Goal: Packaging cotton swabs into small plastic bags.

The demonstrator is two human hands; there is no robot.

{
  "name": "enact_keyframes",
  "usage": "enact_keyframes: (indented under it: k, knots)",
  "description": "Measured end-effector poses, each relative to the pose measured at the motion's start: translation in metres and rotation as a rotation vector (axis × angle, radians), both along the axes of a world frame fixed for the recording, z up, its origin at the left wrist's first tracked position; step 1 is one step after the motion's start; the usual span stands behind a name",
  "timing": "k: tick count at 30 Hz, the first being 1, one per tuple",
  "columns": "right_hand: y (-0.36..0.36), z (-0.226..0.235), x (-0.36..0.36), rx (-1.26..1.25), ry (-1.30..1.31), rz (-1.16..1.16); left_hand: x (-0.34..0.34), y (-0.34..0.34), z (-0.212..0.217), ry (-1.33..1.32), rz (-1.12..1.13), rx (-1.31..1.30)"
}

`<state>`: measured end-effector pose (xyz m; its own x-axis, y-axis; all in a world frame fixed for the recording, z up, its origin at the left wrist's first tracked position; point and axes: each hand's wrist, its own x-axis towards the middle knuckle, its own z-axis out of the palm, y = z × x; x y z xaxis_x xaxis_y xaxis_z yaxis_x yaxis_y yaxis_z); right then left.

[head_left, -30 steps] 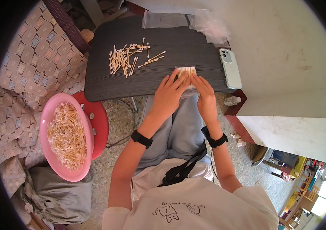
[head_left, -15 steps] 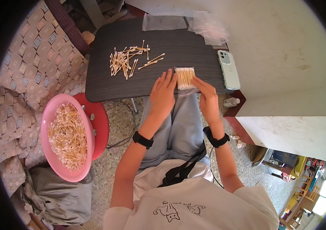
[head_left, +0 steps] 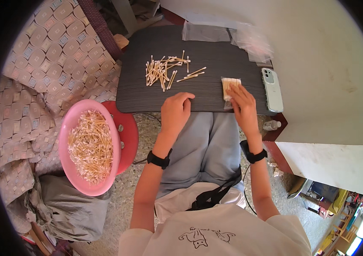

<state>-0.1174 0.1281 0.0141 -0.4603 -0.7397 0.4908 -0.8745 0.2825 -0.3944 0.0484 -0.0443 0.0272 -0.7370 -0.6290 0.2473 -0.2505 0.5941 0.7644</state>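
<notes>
A small clear bag packed with a row of cotton swabs (head_left: 226, 90) lies near the front right of the dark table (head_left: 138, 100). My right hand (head_left: 244, 104) rests over its right side, fingers stretched out and covering part of the swabs. At the table's front edge, apart from the bag, is my left hand (head_left: 176, 113). Its fingers are curled in, the forefinger bent toward the right, and nothing shows in it. Loose cotton swabs (head_left: 160, 70) are scattered in a pile farther back, with a few lying separately to the pile's right.
A pink basin (head_left: 65, 149) full of cotton swabs sits on a red stool (head_left: 131, 143) to the left. Empty clear bags (head_left: 207, 32) lie along the table's back edge. A pale phone (head_left: 273, 91) is at the right edge, and a small bottle (head_left: 272, 125) stands below it.
My left hand has left the bag, drawn back to the table edge and curled. My right hand has moved over the bag, which sits slightly farther right, nearer the phone. The view has shifted.
</notes>
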Motion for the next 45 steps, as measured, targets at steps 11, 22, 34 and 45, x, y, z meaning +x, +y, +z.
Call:
enact_keyframes:
  k: [11,22,34,45]
  knots:
    - [-0.046,0.014,0.027,0.046,0.054,0.006,0.005,-0.058,-0.039,0.078,0.126,-0.443]
    - [-0.124,-0.035,0.028,0.168,0.210,0.065,-0.003,-0.053,-0.041,-0.016,0.140,-0.461]
    - [-0.097,-0.020,0.035,0.074,0.079,0.233,-0.001,-0.051,-0.039,-0.053,0.129,-0.546]
    - [-0.154,-0.025,0.031,0.085,0.176,-0.040,-0.006,-0.051,-0.046,-0.044,0.157,-0.531]
